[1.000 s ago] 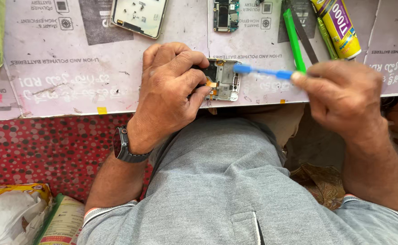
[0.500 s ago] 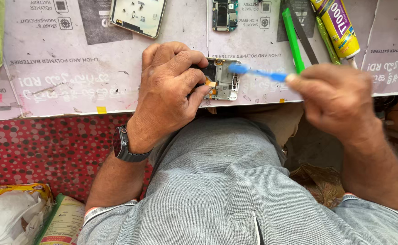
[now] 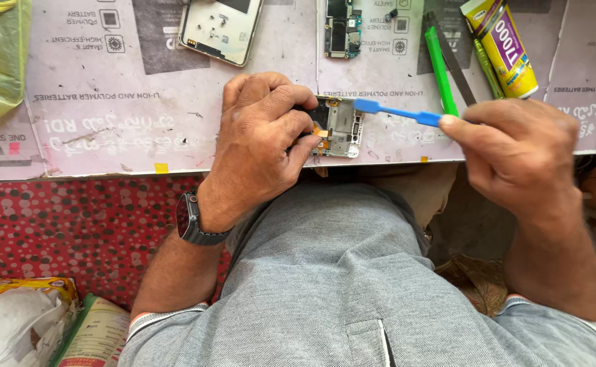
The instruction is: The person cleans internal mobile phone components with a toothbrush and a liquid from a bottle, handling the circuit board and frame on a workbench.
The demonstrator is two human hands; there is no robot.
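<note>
A small phone circuit module (image 3: 339,126), silvery with an orange flex strip at its lower left, lies at the near edge of the worktop (image 3: 175,136), just above the person's grey shirt (image 3: 338,272); the left hand (image 3: 260,139) covers its left side, fingers (image 3: 291,102) curled together and clamped on it to pin it in place; a dark watch (image 3: 192,219) sits on that wrist; the right hand (image 3: 522,153) pinches the handle end of a thin blue pry tool (image 3: 396,111), fingers closed tight on it, and the tool's flat tip rests on the module's top right corner.

Judging from how things lie, the phone is already well taken apart: an opened phone frame (image 3: 220,27) lies apart at the far side of the worktop, and a separate dark circuit board (image 3: 342,27) lies near it, to its right; the module in hand looks partly worked, with the tip only at its edge, so prying or lifting a part off it seems yet to be finished; whether anything has come loose under the tip cannot be told.

A green pry stick (image 3: 440,68), a yellow glue tube (image 3: 505,47) and a grey blade (image 3: 455,64) lie unused beside the right hand.
</note>
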